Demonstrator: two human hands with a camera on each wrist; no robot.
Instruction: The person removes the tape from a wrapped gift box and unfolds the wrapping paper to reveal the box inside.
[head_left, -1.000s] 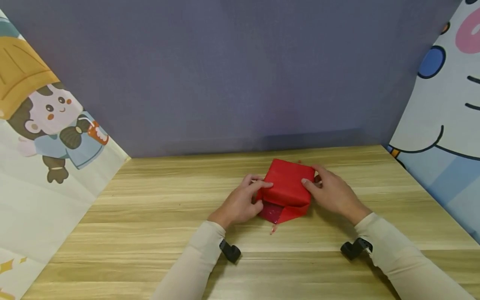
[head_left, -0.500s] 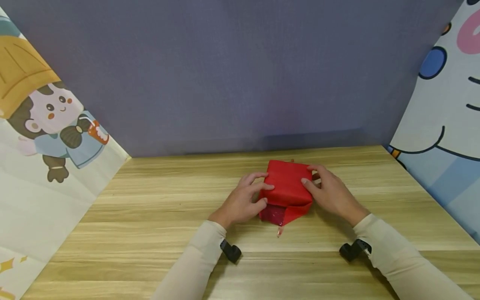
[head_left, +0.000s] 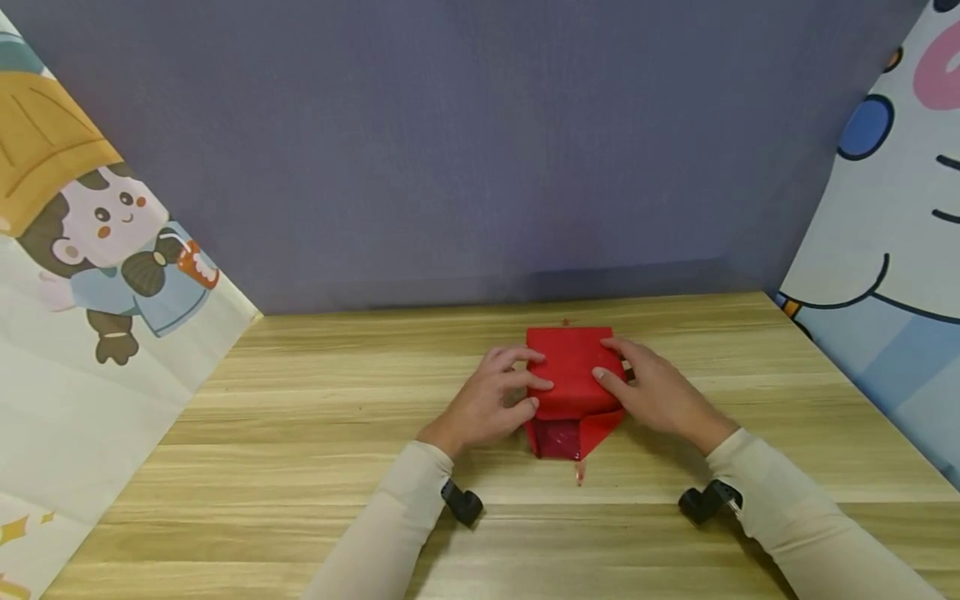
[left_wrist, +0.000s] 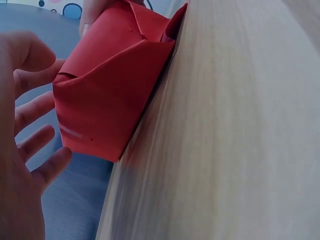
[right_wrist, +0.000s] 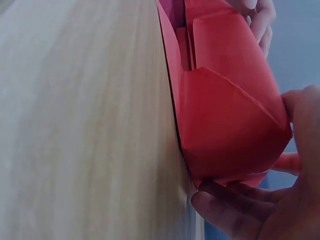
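A box-shaped package in red paper [head_left: 573,367] lies on the wooden table between my hands. Its front end has folded flaps [head_left: 600,429] and a dark purplish patch [head_left: 558,437] between them. My left hand [head_left: 491,396] touches its left side with spread fingers, fingertips reaching onto the top in the head view. On the other side, my right hand [head_left: 656,387] grips it. The thumb lies on the top edge, and the fingers bend around the right end [right_wrist: 230,135]. In the left wrist view, the package's left end [left_wrist: 105,107] shows a folded seam.
A small reddish translucent strip [head_left: 580,473] sticks out at the package's front, and another small bit [head_left: 566,322] shows behind it. The wooden table [head_left: 322,433] meets a grey-blue back panel [head_left: 480,167]. Cartoon-printed sheets [head_left: 90,358] stand at both sides.
The package has turned counterclockwise on the table between my hands. Its front end has swung right, and its far end has swung left. Both hands stay at its sides.
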